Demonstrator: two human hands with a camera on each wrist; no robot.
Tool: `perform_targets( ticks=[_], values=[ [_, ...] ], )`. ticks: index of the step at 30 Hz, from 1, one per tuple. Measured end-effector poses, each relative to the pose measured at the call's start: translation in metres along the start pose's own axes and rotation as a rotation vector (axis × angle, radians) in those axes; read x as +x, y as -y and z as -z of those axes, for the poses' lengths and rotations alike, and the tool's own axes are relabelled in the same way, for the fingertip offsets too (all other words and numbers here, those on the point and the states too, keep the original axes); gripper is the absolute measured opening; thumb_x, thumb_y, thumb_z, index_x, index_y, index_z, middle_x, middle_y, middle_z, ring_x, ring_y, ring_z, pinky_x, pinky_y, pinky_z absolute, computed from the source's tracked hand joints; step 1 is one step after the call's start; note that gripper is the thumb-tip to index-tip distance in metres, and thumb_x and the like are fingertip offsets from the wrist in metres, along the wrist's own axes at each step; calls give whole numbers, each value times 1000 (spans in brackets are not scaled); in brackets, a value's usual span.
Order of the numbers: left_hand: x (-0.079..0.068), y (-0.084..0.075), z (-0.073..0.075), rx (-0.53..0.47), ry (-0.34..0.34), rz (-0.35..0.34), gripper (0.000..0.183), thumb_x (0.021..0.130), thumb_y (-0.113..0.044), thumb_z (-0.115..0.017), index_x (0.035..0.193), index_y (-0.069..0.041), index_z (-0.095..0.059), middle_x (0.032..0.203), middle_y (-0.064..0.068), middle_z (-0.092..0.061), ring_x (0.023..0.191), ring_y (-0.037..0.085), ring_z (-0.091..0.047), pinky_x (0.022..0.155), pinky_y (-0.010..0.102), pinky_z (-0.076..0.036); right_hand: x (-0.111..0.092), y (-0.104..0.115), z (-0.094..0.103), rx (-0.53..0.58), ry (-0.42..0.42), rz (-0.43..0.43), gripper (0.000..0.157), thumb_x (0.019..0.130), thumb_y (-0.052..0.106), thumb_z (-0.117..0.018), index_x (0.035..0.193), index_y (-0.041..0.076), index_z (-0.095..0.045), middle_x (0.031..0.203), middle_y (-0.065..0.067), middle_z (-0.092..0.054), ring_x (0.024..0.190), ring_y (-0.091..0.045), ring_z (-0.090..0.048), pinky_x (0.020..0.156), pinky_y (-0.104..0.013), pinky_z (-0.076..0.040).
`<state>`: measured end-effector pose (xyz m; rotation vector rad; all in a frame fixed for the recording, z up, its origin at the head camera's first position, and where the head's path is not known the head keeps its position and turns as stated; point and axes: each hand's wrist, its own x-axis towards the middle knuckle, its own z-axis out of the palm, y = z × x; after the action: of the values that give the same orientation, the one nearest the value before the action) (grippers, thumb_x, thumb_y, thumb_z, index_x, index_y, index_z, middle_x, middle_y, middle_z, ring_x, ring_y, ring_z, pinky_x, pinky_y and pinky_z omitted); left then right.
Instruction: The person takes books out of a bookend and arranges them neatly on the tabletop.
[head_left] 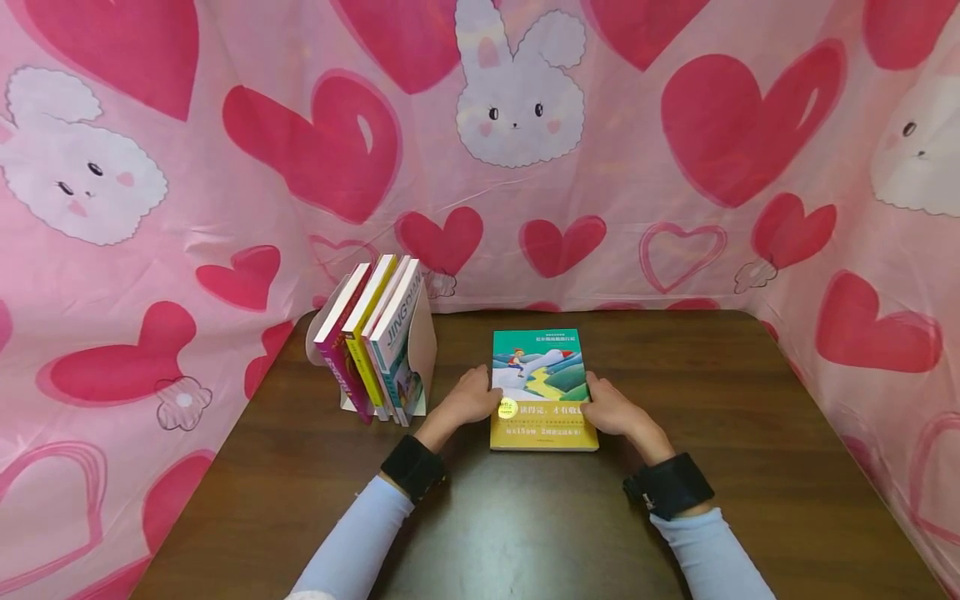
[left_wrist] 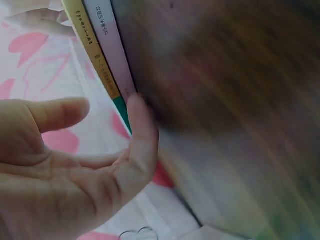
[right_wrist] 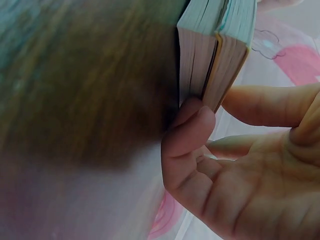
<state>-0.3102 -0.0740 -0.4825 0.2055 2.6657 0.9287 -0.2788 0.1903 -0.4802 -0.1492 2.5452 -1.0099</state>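
Observation:
Two stacked books lie on the table between the hands. The upper book (head_left: pixel 537 362) has a green illustrated cover with a yellow lower band. Beneath it is a lower book (left_wrist: pixel 112 47) with a pale pink spine, seen in the left wrist view. My left hand (head_left: pixel 468 397) is at the spine side, a fingertip touching the pale spine; its thumb stands apart from the cover in the left wrist view. On the page side, my right hand (head_left: pixel 617 407) holds the stack's edge, curled fingers against the lower pages (right_wrist: pixel 192 65) and thumb at the upper book's cover edge.
Left of the stack, several books (head_left: pixel 371 342) stand upright, leaning slightly, in a pale book holder (head_left: pixel 422 350). The brown wooden table (head_left: pixel 510 525) meets a pink heart-and-rabbit cloth (head_left: pixel 622 192) at the back and sides. Each wrist wears a black band (head_left: pixel 412 467).

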Motion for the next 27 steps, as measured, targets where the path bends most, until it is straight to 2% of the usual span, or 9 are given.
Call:
perform_targets(
  ticks=[2, 4, 8, 10, 13, 17, 23, 27],
  values=[
    [-5, 1, 3, 4, -41, -19, 60, 107, -21, -62, 154, 9, -39, 151, 28, -48, 138, 39, -49, 115, 54, -40, 0, 0, -1, 2, 2, 5, 75, 101, 4, -54, 157, -21, -10, 159, -42, -23, 138, -51, -35, 119, -66, -24],
    [-10, 2, 6, 5, -84, -46, 59, 107, -20, -61, 154, 8, -40, 150, 27, -50, 136, 39, -52, 114, 55, -42, 1, -1, -1, 8, 0, 6, 76, 101, 4, -55, 157, -20, -10, 159, -42, -24, 138, -52, -35, 119, -67, -25],
    [-22, 10, 12, 2, -150, -124, 49, 106, -19, -64, 148, 4, -52, 121, 20, -62, 105, 33, -62, 93, 48, -56, 1, -1, -1, -1, -9, 20, 78, 100, 4, -56, 158, -19, -10, 160, -42, -24, 139, -52, -35, 118, -67, -25],
    [-29, 14, 14, 5, -179, -159, 43, 106, -18, -64, 144, 2, -57, 109, 15, -63, 94, 28, -60, 82, 44, -56, 1, 0, -1, -1, -11, 29, 78, 100, 5, -56, 159, -18, -10, 159, -41, -25, 138, -51, -35, 119, -67, -25],
    [-41, 21, 18, -8, -216, -185, 38, 105, -18, -66, 138, 1, -62, 104, 10, -64, 89, 25, -59, 78, 41, -55, 1, -1, -1, -10, -12, 42, 77, 101, 5, -56, 160, -16, -11, 160, -41, -25, 138, -51, -36, 119, -67, -25],
    [-60, 26, 27, -50, -246, -176, 32, 105, -17, -66, 133, 0, -66, 103, 9, -65, 88, 24, -59, 79, 41, -55, 2, -2, 1, -27, -15, 49, 77, 100, 5, -56, 160, -15, -13, 160, -41, -25, 138, -50, -37, 118, -67, -26],
    [-83, 36, 38, -121, -310, -142, 12, 105, -17, -68, 110, -6, -71, 88, 4, -63, 78, 22, -57, 70, 35, -54, 2, -3, 1, -29, -11, 51, 76, 101, 5, -57, 161, -15, -13, 158, -41, -27, 133, -49, -39, 117, -68, -27],
    [-96, 47, 44, -155, -344, -107, 11, 104, -17, -68, 104, -7, -69, 84, 4, -62, 74, 21, -57, 67, 33, -54, 2, -3, 0, -25, -8, 48, 76, 102, 5, -57, 161, -14, -13, 159, -41, -26, 134, -49, -39, 117, -68, -27]
  ],
)
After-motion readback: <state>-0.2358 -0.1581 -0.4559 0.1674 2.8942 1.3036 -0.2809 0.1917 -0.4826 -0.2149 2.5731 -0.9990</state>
